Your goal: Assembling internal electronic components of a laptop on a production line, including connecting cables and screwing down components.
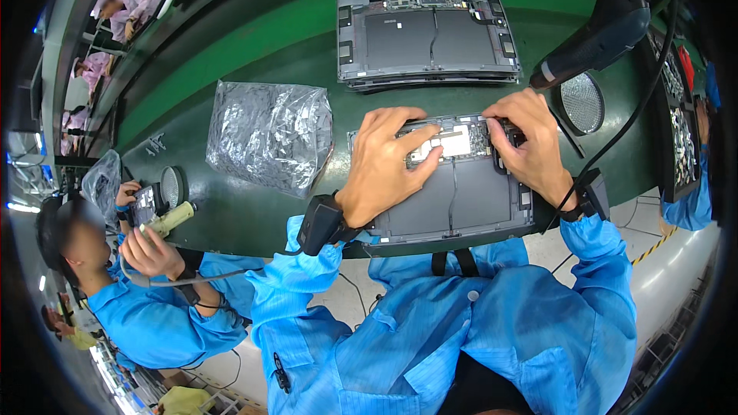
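Note:
An uncovered laptop base (488,196) lies in front of me near the bench edge, its circuit board showing along the far side and dark flat panels on the near side. My left hand (384,157) rests over its far left part, fingers apart, thumb and forefinger beside a bright silver plate (453,142) on the board. My right hand (532,138) is at the far right corner of the base, thumb and forefinger bent close together; anything between the tips is too small to make out.
Beyond stands a stack of similar laptop bases (400,34). A silvery plastic bag (269,137) lies left. To the right are a black corded handheld tool (596,34), a round dish (582,100) and a parts tray (682,146). A co-worker (154,307) at left holds a pale tool (175,219).

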Motion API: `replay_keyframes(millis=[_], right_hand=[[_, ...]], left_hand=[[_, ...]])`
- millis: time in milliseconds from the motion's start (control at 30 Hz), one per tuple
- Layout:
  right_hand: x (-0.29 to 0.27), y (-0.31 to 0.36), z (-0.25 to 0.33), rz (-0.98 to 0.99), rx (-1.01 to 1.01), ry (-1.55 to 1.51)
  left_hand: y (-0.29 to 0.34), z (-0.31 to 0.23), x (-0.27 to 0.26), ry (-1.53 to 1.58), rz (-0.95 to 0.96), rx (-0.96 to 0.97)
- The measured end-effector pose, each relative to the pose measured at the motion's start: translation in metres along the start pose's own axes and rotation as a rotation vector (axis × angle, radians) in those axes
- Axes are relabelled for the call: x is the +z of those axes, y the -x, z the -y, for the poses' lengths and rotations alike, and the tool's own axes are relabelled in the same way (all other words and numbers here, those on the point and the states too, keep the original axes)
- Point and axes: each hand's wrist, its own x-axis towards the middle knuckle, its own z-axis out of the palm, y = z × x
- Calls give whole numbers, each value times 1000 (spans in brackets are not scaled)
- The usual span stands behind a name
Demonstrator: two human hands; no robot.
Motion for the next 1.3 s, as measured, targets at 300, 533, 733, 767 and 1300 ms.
replay_keyframes(millis=[300,533,733,767,1300], right_hand=[[-51,57,21,242,609,-81],[-26,64,49,289,551,-234],[-63,57,42,458,383,-581],[-84,59,26,428,437,-472],[-104,-154,-275,48,656,-209]], left_hand=[[56,-29,-63,148,-24,-753],[80,-33,-73,788,-362,-1052],[111,-10,-155,769,-435,-1113],[100,-7,-179,706,-472,-1128],[-100,409,-208,644,-497,-1128]])
